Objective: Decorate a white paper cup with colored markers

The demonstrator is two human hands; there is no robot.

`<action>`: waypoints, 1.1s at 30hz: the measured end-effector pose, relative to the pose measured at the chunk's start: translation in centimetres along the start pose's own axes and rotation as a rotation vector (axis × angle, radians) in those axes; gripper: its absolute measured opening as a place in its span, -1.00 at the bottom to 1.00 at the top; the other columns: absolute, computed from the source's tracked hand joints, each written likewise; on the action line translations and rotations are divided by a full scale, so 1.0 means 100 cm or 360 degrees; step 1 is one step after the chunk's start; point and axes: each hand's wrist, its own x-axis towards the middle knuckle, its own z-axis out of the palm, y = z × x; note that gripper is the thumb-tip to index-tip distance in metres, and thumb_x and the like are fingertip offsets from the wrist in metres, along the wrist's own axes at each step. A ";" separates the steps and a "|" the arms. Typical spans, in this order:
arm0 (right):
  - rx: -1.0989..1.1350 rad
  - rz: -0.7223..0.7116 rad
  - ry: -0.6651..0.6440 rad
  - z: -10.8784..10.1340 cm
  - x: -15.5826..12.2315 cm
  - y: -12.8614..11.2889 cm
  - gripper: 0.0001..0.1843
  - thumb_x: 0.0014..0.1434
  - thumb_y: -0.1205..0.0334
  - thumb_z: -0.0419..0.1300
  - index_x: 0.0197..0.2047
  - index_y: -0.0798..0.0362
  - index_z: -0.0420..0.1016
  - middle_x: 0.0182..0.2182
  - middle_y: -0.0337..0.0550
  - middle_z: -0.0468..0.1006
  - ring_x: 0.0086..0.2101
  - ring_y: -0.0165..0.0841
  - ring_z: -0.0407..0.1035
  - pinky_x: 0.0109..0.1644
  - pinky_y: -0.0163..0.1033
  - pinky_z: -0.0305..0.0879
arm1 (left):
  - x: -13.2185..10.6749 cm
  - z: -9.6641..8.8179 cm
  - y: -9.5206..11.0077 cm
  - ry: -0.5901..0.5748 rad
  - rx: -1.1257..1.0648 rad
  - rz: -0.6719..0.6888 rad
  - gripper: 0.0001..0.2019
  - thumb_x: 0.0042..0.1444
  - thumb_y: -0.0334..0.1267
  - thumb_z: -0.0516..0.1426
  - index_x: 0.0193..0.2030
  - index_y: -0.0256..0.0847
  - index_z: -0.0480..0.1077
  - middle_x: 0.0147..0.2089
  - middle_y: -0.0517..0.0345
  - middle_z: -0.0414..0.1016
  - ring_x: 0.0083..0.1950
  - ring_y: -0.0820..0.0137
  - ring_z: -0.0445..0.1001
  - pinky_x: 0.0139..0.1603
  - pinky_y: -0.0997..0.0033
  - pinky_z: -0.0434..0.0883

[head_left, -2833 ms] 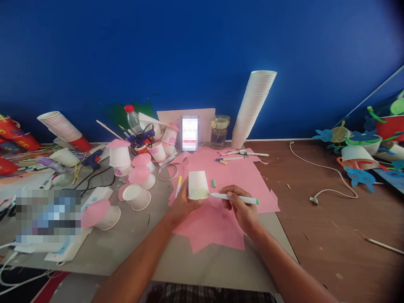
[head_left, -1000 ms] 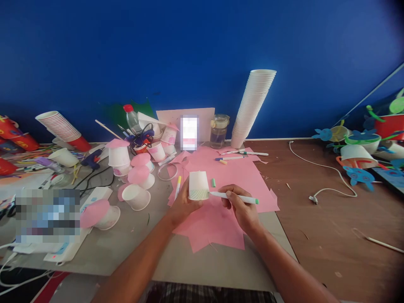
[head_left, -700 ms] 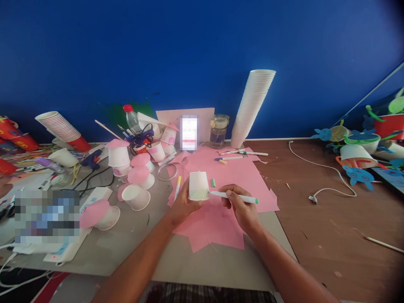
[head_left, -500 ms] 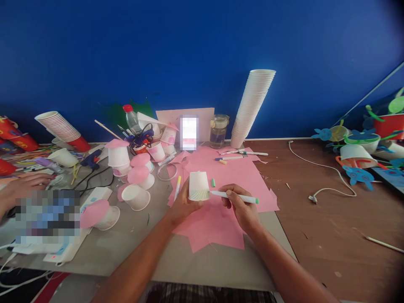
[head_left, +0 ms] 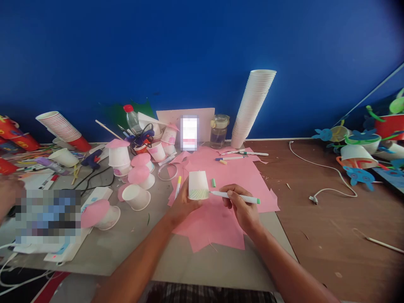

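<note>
My left hand (head_left: 184, 206) is closed around a white paper cup (head_left: 198, 182), which bears slanting green strokes along its lower part. In my right hand (head_left: 238, 204) is a white marker (head_left: 243, 197) with a green end, its tip at the cup's right side; I cannot tell whether it touches. A small green cap (head_left: 213, 182) lies just beyond the cup on the pink paper (head_left: 221, 227). To the left of the cup rests a marker with a yellow cap (head_left: 179, 181).
Several cups with pink paper tops (head_left: 139, 174) stand left, near a power strip (head_left: 72, 235). A tall leaning cup stack (head_left: 254, 107), a glass jar (head_left: 219, 131) and a lit phone (head_left: 190, 132) stand behind. A white cable (head_left: 341, 168) lies right. Another person's hand (head_left: 11, 191) is far left.
The other person's hand at the far left has drawn back leftward, uncovering a red-capped marker. My hands, the cup and the green marker stay nearly in place.
</note>
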 end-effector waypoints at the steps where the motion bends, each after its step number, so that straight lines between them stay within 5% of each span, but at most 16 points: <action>1: 0.0000 0.0001 -0.0001 0.000 0.000 0.000 -0.80 0.17 0.19 0.13 -0.34 0.06 0.56 -0.64 -0.28 0.36 -0.54 -0.41 0.21 -0.47 -0.29 0.13 | 0.000 0.000 0.000 -0.0003 0.0004 -0.0002 -0.08 -0.06 -0.06 0.36 0.40 0.01 0.02 0.31 -0.06 0.25 0.23 0.04 0.29 0.05 0.22 0.39; 33: -0.0079 0.0040 -0.0036 0.002 -0.001 -0.005 -0.78 0.15 0.14 0.14 -0.36 0.06 0.56 -0.64 -0.26 0.38 -0.56 -0.40 0.21 -0.48 -0.28 0.15 | 0.000 -0.005 -0.007 0.0016 0.0002 0.0016 -0.12 -0.02 -0.07 0.35 0.39 0.02 0.03 0.28 -0.02 0.28 0.25 0.07 0.27 0.11 0.21 0.36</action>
